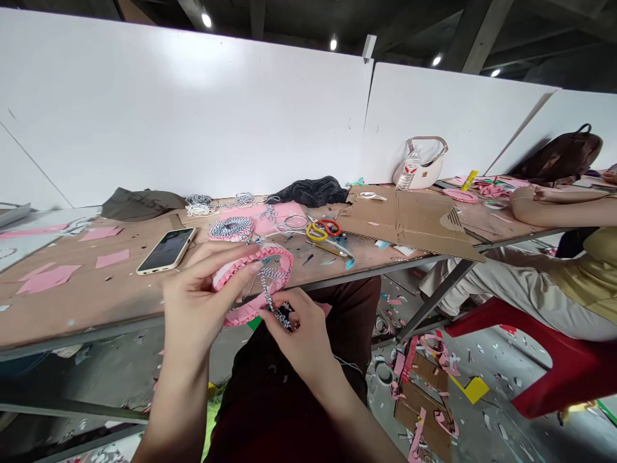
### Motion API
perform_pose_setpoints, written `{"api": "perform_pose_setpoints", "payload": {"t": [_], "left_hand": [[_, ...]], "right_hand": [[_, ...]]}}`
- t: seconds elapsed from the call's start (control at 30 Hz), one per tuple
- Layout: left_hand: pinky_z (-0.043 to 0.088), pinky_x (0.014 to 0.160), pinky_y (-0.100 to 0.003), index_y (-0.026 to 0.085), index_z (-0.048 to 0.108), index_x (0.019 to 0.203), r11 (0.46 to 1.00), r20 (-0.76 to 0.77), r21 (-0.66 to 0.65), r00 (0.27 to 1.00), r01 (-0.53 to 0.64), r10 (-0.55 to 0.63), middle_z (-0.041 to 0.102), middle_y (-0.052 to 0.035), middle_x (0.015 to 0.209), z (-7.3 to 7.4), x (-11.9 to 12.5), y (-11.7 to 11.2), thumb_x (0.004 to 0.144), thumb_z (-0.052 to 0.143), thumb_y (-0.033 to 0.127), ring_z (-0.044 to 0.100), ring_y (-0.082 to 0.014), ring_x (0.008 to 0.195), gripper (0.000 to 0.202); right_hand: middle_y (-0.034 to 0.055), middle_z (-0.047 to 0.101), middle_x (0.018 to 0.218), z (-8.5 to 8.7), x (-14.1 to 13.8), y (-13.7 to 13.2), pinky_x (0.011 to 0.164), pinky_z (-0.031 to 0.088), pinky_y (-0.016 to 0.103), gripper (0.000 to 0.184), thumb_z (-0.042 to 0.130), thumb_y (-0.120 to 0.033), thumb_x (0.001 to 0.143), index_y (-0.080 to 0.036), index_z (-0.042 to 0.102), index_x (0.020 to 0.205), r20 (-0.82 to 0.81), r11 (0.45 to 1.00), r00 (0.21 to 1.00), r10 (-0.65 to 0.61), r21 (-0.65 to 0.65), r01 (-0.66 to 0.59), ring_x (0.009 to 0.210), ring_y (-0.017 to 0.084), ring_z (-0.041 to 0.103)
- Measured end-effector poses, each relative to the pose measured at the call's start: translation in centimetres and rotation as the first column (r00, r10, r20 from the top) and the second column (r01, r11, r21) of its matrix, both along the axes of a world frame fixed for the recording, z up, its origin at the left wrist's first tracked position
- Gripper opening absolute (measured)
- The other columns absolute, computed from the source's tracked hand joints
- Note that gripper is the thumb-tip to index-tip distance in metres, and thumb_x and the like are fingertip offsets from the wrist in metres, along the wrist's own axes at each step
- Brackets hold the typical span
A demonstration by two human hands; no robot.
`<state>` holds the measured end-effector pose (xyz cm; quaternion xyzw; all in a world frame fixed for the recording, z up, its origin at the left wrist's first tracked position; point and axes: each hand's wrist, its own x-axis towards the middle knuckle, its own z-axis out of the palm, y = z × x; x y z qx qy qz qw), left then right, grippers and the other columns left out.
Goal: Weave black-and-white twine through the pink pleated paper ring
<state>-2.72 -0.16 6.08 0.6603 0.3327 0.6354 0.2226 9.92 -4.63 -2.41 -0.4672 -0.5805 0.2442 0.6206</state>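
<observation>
My left hand (207, 283) grips a round pink ring (284, 265) with a pleated edge, fingers over the top and thumb across its near side. Black-and-white cord (267, 286) runs across the ring's opening. My right hand (299, 321) pinches a bunch of that cord at the ring's lower right; a loose tail trails over my lap. Just beyond the ring on the table lies a disc (230, 227) wound in the same patterned cord. To its right are red-and-yellow-handled scissors (324, 229).
A phone (166, 249) and pink paper pieces (51, 278) lie left on the table (120, 292). Cardboard (419, 215), a bottle (409, 170) and a white bag (431, 168) stand right. Another person's arm (559, 207) rests farther right, above a red stool (554, 347). Scraps litter the floor.
</observation>
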Motion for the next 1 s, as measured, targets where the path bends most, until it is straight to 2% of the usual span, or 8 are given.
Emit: {"api": "perform_pose_setpoints", "payload": {"t": [0.17,0.33,0.43,0.5,0.63,0.77,0.93,1.0], "left_hand": [[0.038,0.039,-0.024,0.034,0.083,0.085,0.993,0.106,-0.015,0.987,-0.121,0.121,0.075,-0.0014,0.092,-0.1,-0.1,0.0,0.076,0.081,0.02,0.062,-0.0161,0.076,0.017],[0.038,0.042,-0.025,0.035,0.083,0.092,0.98,0.159,-0.051,0.967,-0.192,0.198,0.075,0.0,0.094,-0.3,-1.2,0.7,0.075,0.084,0.021,0.056,-0.0101,0.062,0.022],[0.034,0.041,-0.026,0.034,0.083,0.091,0.97,0.186,-0.066,0.952,-0.235,0.244,0.074,0.0008,0.093,-0.3,-1.9,1.1,0.074,0.085,0.022,0.051,-0.0068,0.052,0.02],[0.031,0.039,-0.026,0.033,0.083,0.089,0.967,0.214,-0.058,0.943,-0.248,0.254,0.074,0.0013,0.092,-0.2,-2.1,1.3,0.074,0.085,0.022,0.049,-0.0055,0.048,0.018],[0.031,0.039,-0.027,0.032,0.083,0.087,0.968,0.254,-0.031,0.935,-0.249,0.248,0.074,0.0007,0.091,-0.2,-2.1,1.2,0.073,0.086,0.021,0.048,-0.0056,0.045,0.018],[0.032,0.041,-0.026,0.03,0.084,0.089,0.978,0.262,-0.057,0.942,-0.202,0.21,0.075,-0.0014,0.094,-0.4,-2.0,1.4,0.072,0.086,0.021,0.049,-0.0064,0.049,0.019],[0.03,0.039,-0.023,0.023,0.082,0.081,0.964,0.376,-0.255,0.926,0.075,0.027,0.074,-0.0022,0.088,-0.9,-1.9,4.4,0.068,0.085,0.023,0.039,-0.0028,0.044,0.013],[0.027,0.036,-0.021,0.02,0.079,0.075,0.923,0.379,-0.338,0.924,0.182,-0.043,0.065,0.0012,0.065,-1.3,-1.7,6.5,0.063,0.086,0.027,0.028,-0.0015,0.039,0.015]], "right_hand": [[0.0015,0.068,0.08,-0.8,2.5,0.1,0.048,0.034,0.022,0.019,0.066,-0.038,0.091,-0.019,0.069,0.091,-0.338,0.995,0.941,0.025,-0.079,-0.054,0.053,0.008,0.049],[-0.0081,0.049,0.058,-0.6,6.3,-0.2,0.041,0.016,0.019,0.026,0.075,-0.041,0.084,-0.019,0.06,0.086,-0.719,1.0,0.695,0.003,0.014,0.01,0.041,0.003,0.021],[-0.0116,0.035,0.056,-0.8,9.1,-0.3,0.039,0.017,0.018,0.03,0.079,-0.038,0.078,-0.021,0.055,0.085,-0.838,0.993,0.542,-0.068,-0.002,0.122,0.042,0.004,0.018],[-0.0127,0.031,0.056,-1.3,11.1,-0.2,0.038,0.017,0.019,0.032,0.079,-0.038,0.075,-0.021,0.053,0.083,-0.86,0.986,0.499,-0.103,-0.024,0.163,0.041,0.004,0.016],[-0.013,0.033,0.057,-3.0,14.4,0.3,0.035,0.016,0.02,0.036,0.08,-0.038,0.072,-0.021,0.049,0.079,-0.857,0.981,0.493,-0.148,-0.063,0.185,0.038,0.003,0.013],[-0.0122,0.036,0.058,-4.2,15.5,0.6,0.034,0.013,0.019,0.039,0.081,-0.039,0.07,-0.021,0.048,0.075,-0.843,0.972,0.503,-0.189,-0.089,0.216,0.039,0.002,0.015],[-0.0113,0.04,0.057,-3.9,15.1,0.0,0.036,0.013,0.018,0.04,0.084,-0.041,0.069,-0.019,0.052,0.079,-0.798,0.974,0.567,-0.205,-0.108,0.2,0.04,0.002,0.017],[-0.0117,0.038,0.055,-3.6,14.9,-0.2,0.037,0.013,0.018,0.041,0.084,-0.042,0.07,-0.019,0.052,0.078,-0.77,0.975,0.602,-0.211,-0.119,0.19,0.039,0.002,0.016]]}}
